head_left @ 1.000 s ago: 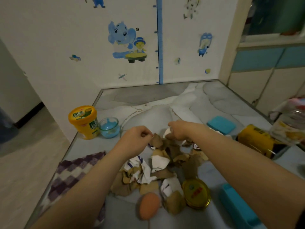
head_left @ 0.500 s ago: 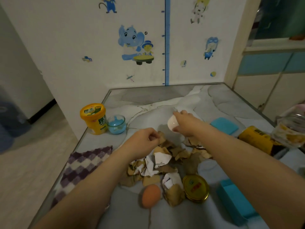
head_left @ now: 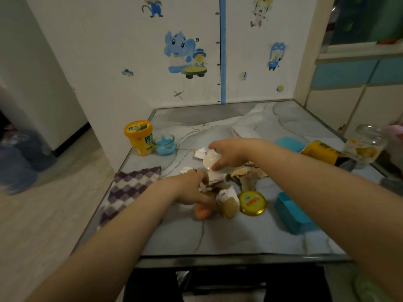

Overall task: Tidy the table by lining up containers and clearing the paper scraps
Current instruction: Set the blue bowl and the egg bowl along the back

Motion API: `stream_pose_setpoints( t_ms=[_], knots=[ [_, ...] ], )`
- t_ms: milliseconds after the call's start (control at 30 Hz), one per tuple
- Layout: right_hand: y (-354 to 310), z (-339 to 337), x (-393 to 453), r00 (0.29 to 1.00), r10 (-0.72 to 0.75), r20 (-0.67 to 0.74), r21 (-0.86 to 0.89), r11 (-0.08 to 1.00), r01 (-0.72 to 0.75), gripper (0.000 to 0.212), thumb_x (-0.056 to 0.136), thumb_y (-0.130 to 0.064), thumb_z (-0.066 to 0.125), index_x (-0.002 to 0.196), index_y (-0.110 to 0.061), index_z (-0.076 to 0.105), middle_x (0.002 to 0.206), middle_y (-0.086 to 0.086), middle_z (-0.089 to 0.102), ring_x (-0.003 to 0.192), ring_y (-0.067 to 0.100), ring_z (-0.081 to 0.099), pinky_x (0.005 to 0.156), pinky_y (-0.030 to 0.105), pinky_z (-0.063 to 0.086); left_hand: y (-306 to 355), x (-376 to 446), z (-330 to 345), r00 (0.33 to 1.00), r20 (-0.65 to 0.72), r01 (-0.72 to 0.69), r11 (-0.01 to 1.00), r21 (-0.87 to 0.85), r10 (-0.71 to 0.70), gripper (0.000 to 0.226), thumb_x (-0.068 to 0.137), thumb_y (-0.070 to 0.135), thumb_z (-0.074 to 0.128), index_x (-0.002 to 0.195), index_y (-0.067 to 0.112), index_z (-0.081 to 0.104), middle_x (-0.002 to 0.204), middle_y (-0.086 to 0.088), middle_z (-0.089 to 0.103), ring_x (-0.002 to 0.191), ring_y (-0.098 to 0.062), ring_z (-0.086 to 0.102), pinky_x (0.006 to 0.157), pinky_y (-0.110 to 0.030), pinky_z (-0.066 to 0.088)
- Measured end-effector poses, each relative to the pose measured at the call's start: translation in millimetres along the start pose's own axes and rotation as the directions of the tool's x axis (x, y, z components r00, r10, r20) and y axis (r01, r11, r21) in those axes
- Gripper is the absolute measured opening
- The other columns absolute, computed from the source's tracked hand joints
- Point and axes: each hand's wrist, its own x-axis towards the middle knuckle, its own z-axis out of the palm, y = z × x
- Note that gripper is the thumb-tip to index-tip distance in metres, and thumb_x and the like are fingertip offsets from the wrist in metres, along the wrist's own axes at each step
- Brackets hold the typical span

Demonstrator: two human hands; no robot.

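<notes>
The right hand [head_left: 231, 153] pinches a small smooth, rounded white cup [head_left: 211, 159] above the crumpled brown-and-white paper scraps [head_left: 235, 177] heaped mid-table. The left hand [head_left: 192, 188] curls into the pile's near edge, seemingly clutching scraps, though blur obscures it. A yellow cylindrical tub [head_left: 139, 137] and glass bowl [head_left: 164, 143] stand touching at the marbled table's [head_left: 218, 236] left edge.

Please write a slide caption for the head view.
Both hands, left hand and right hand, gather paper scraps on the table.

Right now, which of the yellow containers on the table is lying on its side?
The yellow can at the right edge, beside the glass jar. The yellow tub at the left stands upright.
</notes>
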Motion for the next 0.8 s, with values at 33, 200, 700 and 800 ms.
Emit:
stream_pose_setpoints(
  t_ms=[33,200,700,800],
  knots=[
    [-5.1,1.8,-7.1,1.0,-0.012,0.017,-0.019,1.0,0.012,0.075,0.088,-0.042,0.064,0.15,-0.019,0.028,0.147,0.007,0.042,0.127,0.03,0.045,0.099,0.039,0.038,-1.8,-3.8,4.0,1.0,0.005,-0.008,1.0,0.02,0.008,0.08,0.062,0.066,0.064,0.13,0.028,0.043,0.128,-0.001,0.046,0.107,-0.022,0.052,0.094,-0.042,0.048],
    [-23.8,9.8,-33.2,0.995,-0.026,0.092,-0.064,0.997,0.032,0.077,0.087,-0.045,0.065,0.151,-0.023,0.028,0.149,0.007,0.039,0.129,0.031,0.043,0.103,0.042,0.039,-4.3,-15.4,34.1,0.996,-0.08,-0.025,0.996,0.084,0.032,0.077,0.069,0.061,0.061,0.134,0.023,0.044,0.135,-0.005,0.048,0.118,-0.027,0.05,0.099,-0.045,0.045],
    [4.6,13.8,-41.0,1.0,-0.006,-0.024,0.619,0.785,0.02,0.065,0.084,-0.046,0.068,0.141,-0.024,0.044,0.135,0.005,0.052,0.116,0.025,0.055,0.099,0.042,0.049,-6.0,-33.3,18.4,0.903,-0.429,-0.109,0.965,-0.24,-0.005,0.038,0.082,0.039,0.063,0.115,0.026,0.053,0.108,0.003,0.06,0.092,-0.014,0.059,0.078,-0.029,0.05],
    [9.5,12.5,-31.9,0.999,0.01,-0.041,0.881,0.472,0.032,0.051,0.088,-0.04,0.065,0.131,-0.017,0.052,0.121,0.012,0.06,0.107,0.029,0.062,0.093,0.045,0.054,-7.8,-25.2,-0.4,0.819,-0.568,-0.193,0.894,-0.404,-0.08,0.04,0.083,0.039,0.066,0.118,0.028,0.052,0.107,0.005,0.06,0.085,-0.008,0.06,0.067,-0.021,0.05]
  ],
)
